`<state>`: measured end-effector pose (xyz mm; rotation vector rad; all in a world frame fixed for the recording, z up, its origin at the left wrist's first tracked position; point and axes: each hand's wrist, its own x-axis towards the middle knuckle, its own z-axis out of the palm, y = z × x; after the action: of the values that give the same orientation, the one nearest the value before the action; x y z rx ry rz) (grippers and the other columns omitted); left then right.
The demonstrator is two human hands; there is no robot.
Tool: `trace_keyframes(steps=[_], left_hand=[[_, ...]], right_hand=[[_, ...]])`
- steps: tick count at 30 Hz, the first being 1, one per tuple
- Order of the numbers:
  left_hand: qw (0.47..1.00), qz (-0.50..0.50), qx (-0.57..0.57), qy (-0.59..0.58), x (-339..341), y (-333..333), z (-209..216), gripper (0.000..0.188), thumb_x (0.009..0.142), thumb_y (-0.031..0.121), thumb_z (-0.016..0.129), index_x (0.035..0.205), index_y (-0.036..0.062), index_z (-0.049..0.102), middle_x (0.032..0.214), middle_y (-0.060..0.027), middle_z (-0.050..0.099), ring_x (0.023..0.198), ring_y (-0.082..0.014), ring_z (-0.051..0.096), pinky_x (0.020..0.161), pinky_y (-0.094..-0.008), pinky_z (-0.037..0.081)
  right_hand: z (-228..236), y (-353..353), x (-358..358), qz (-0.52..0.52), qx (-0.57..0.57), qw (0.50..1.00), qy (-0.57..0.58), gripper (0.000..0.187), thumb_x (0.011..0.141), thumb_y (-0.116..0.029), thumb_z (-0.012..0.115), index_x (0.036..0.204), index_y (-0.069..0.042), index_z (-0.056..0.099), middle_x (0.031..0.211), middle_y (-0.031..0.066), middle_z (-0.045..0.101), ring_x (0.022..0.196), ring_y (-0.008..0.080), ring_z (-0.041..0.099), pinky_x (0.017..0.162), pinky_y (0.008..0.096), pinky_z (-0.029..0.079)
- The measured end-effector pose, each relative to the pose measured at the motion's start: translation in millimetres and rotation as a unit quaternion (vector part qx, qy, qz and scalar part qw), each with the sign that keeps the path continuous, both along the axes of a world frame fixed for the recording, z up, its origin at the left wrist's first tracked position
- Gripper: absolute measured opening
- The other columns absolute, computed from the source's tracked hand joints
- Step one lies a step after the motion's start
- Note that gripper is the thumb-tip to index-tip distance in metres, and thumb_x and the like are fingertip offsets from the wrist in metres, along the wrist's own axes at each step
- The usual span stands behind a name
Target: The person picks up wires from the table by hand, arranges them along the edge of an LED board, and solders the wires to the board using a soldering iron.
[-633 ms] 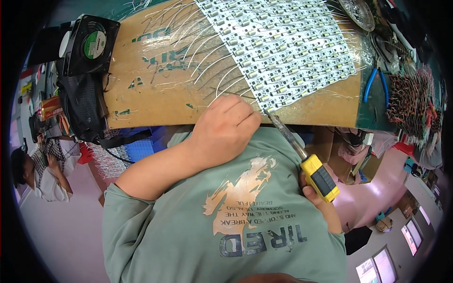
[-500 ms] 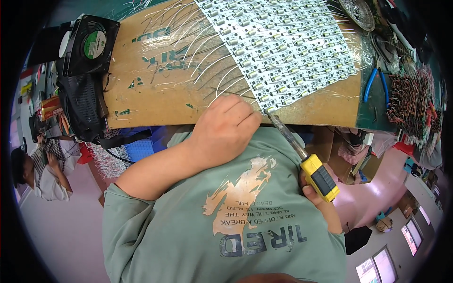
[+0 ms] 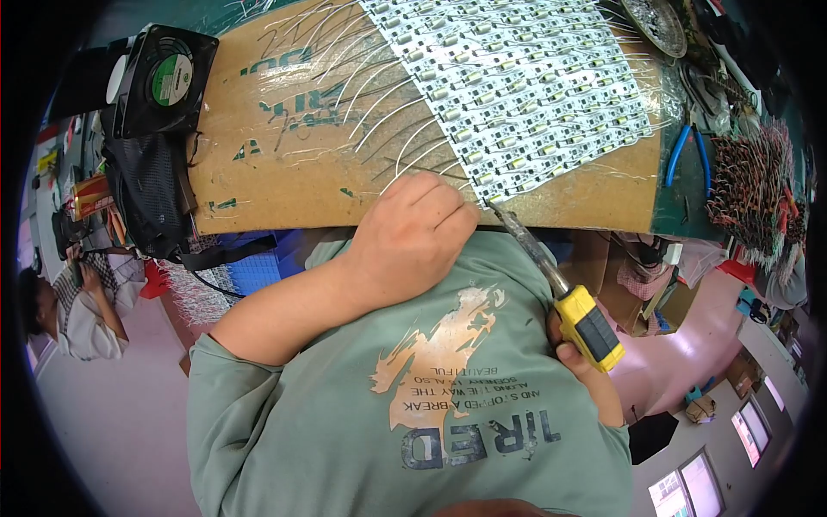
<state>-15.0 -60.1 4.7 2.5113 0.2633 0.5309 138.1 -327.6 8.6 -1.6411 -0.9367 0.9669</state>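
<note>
My right hand [image 3: 568, 340] grips a soldering iron [image 3: 588, 327] with a yellow and black handle. The iron's metal shaft slants up and left, its tip at the near corner of a panel of white circuit boards [image 3: 525, 99]. My left hand [image 3: 415, 231] is closed beside that corner, knuckles up. Its fingertips are hidden, so what they pinch cannot be made out. White wires [image 3: 379, 116] fan out leftward from the panel's left edge, a few reaching the left hand.
The panel lies on a brown cardboard sheet [image 3: 284, 185]. A black fan [image 3: 165, 82] stands at the left. On the right lie blue-handled pliers [image 3: 670, 159], a bundle of red and black wires [image 3: 751, 194] and a round metal dish [image 3: 656, 26]. Another person [image 3: 86, 306] sits far left.
The soldering iron has shifted slightly right and toward me, its tip still near the panel's corner. My left hand has barely moved.
</note>
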Motion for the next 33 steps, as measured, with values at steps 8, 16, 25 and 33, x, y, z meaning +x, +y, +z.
trace_keyframes(steps=[8,16,25,33], left_hand=[[1.000,0.003,0.002,-0.001,2,2,1,0.022,0.064,-0.001,0.068,0.085,0.0044,0.067,0.081,-0.0055,0.058,0.078,-0.0242,0.058,0.070,-0.0349,0.049],[0.994,0.013,-0.111,-0.013,-3,10,9,0.017,0.070,-0.002,0.068,0.085,0.0061,0.067,0.083,-0.0066,0.061,0.080,-0.0264,0.060,0.069,-0.0366,0.048],[0.965,0.254,0.027,-0.052,23,167,37,0.019,0.079,0.008,0.069,0.098,0.0093,0.072,0.089,-0.0106,0.069,0.085,-0.0283,0.064,0.077,-0.0373,0.050],[0.930,0.363,0.034,0.031,34,268,9,0.027,0.079,0.016,0.070,0.105,0.0082,0.071,0.087,-0.0120,0.069,0.082,-0.0263,0.066,0.076,-0.0351,0.050]], right_hand=[[-16,-13,1,-0.033,0.059,0.990,0.124,0.034,0.077,-0.034,0.074,0.079,-0.006,0.055,0.066,0.0031,0.053,0.056,0.0178,0.050,0.051,0.0291,0.038],[-10,45,24,-0.156,0.148,0.950,0.226,0.079,0.074,-0.046,0.078,0.128,-0.001,0.043,0.060,-0.0006,0.042,0.049,0.0124,0.041,0.044,0.0251,0.032],[-16,115,70,-0.155,0.246,0.922,0.257,0.067,0.084,-0.037,0.067,0.130,0.002,0.040,0.065,0.0017,0.043,0.050,0.0114,0.039,0.045,0.0253,0.033],[-21,127,73,-0.179,0.236,0.913,0.281,0.064,0.086,-0.038,0.065,0.130,0.001,0.040,0.062,0.0010,0.041,0.047,0.0112,0.038,0.046,0.0258,0.034]])
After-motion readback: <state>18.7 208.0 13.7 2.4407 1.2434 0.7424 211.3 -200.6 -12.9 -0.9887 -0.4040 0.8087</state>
